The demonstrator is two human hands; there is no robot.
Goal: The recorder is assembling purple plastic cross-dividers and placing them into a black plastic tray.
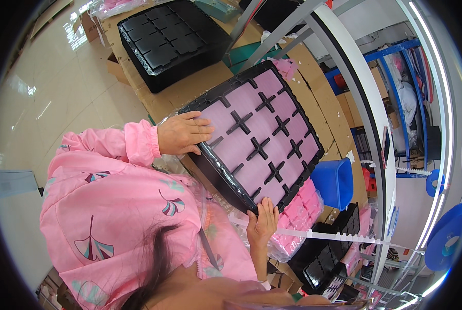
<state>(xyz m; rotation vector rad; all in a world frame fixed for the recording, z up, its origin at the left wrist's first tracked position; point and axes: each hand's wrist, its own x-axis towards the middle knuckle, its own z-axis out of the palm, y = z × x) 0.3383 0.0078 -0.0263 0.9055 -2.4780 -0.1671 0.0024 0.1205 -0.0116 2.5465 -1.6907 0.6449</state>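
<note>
A deep black plastic tray (239, 122) sits at an angle on the table in front of me. Thin pink sheets (259, 121) fill its compartments, between raised black cross-shaped dividers. My left hand (186, 133) rests over the tray's left rim, its fingers stretched onto the top. At the near right corner, my right hand (263, 221) lies against the rim with its fingers extended upward. Both hands touch the tray and neither has a separate object in it. The tray's underside is hidden.
Farther back stands a stack of black trays (174, 39). To the right are a blue bin (334, 183) and bagged pink blocks (298, 209). More black trays (324, 258) lie at the lower right. A metal frame (352, 85) rises beyond the cardboard-covered table (318, 111).
</note>
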